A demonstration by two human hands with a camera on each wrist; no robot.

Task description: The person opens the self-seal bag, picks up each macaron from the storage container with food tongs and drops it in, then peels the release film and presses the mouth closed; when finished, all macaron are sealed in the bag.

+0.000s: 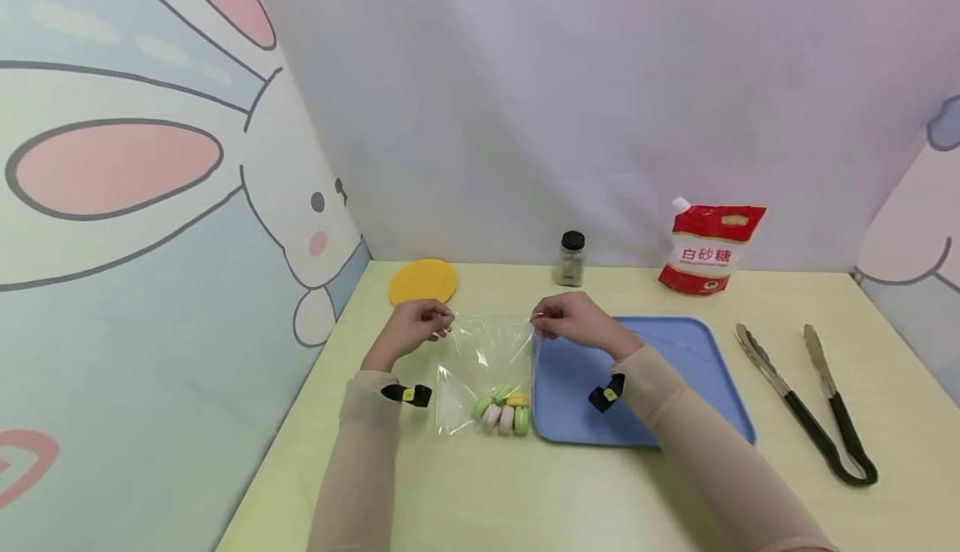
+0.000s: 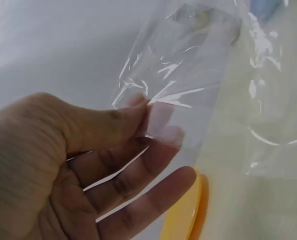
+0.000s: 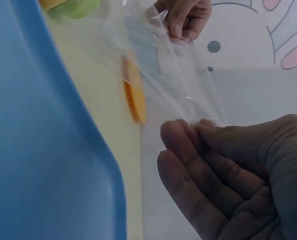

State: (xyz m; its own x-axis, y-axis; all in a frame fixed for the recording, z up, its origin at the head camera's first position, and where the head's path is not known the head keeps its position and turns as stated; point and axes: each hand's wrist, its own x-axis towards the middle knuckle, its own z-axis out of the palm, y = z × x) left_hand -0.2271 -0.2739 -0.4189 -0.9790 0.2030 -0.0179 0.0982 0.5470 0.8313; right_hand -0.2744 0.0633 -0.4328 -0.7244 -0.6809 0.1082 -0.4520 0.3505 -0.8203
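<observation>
A clear plastic bag [image 1: 480, 356] hangs stretched between my two hands in the head view. Inside its lower right part lie several macarons [image 1: 506, 420], green, pale pink and yellow. My left hand [image 1: 412, 331] pinches one upper corner between thumb and fingers; in the left wrist view the thumb of the left hand [image 2: 103, 150] presses the film [image 2: 161, 112]. The opposite upper corner is pinched by my right hand [image 1: 573, 320]. Thumb and forefinger of the right hand [image 3: 228, 170] meet on the bag's edge in the right wrist view.
A blue tray [image 1: 577, 419] sits right of the bag, under my right forearm. Farther right lie black-handled tongs [image 1: 825, 427]. Along the back stand a yellow round plate [image 1: 422, 282], a black-capped jar [image 1: 572, 262] and a red-and-white sugar pouch [image 1: 708, 252].
</observation>
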